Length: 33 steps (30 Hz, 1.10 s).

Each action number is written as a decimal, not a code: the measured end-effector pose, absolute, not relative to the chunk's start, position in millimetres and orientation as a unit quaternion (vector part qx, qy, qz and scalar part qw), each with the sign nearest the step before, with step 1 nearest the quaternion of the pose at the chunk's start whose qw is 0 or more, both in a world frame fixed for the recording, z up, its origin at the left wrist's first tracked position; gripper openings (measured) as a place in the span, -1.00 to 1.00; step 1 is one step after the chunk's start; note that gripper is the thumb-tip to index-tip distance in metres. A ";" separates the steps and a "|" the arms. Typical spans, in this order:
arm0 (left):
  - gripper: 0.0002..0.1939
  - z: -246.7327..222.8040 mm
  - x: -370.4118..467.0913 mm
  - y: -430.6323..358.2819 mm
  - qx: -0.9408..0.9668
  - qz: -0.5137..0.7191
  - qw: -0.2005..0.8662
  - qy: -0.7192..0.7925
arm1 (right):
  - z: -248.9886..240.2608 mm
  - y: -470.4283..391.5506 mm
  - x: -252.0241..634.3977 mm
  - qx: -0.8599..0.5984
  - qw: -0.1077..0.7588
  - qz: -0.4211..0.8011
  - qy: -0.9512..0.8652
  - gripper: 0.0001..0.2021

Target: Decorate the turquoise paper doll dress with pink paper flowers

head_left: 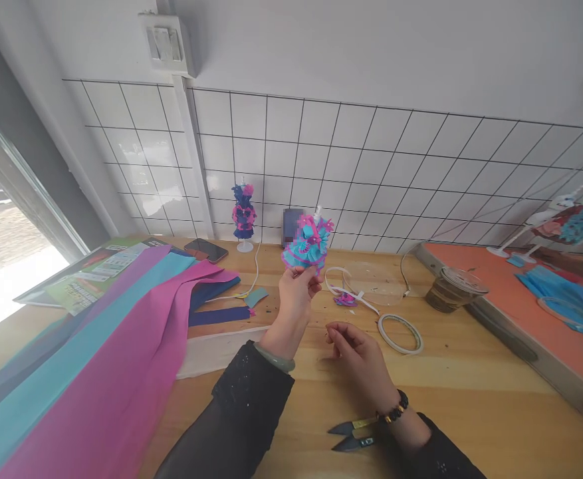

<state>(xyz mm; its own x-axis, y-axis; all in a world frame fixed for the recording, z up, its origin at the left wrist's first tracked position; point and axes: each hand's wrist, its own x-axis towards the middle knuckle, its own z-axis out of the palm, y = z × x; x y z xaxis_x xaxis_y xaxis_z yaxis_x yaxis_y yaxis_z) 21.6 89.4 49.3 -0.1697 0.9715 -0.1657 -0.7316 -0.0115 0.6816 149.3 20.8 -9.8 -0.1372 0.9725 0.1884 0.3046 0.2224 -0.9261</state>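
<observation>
My left hand (298, 296) is closed on the base of a turquoise and pink crepe-paper dress on a small dress form (311, 243), held upright above the table. A white tip sticks out at its top. Lower and to the right, my right hand (355, 356) has thumb and fingers pinched together; whatever may be between them is too small to make out. A pair of thread snips (353, 436) lies on the wood beside my right wrist, its blades pointing left. Just beyond my right hand are a roll of tape (419, 342) and a small purple-pink paper piece (345, 299).
Pink (121, 372) and turquoise crepe-paper sheets cover the left side. A dark blue and pink dressed form (244, 213) stands by the tiled wall, near a phone (206, 250). A lidded cup (453, 289) stands right, beside an orange surface (470, 266) bearing more figures.
</observation>
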 end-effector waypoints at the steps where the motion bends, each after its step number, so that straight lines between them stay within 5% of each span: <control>1: -0.67 50.0 21.1 89.1 0.178 0.689 0.620 0.331 | -9.7 20.9 148.9 -0.491 0.436 0.385 -0.648 -0.62; 27: -0.82 57.7 13.1 83.6 0.141 0.672 0.692 0.223 | 56.9 74.6 136.3 -0.444 0.473 0.308 -0.696 -0.66; 33: -0.90 55.9 14.4 84.6 0.112 0.678 0.700 0.194 | 59.9 86.4 129.6 -0.435 0.417 0.206 -0.771 -0.59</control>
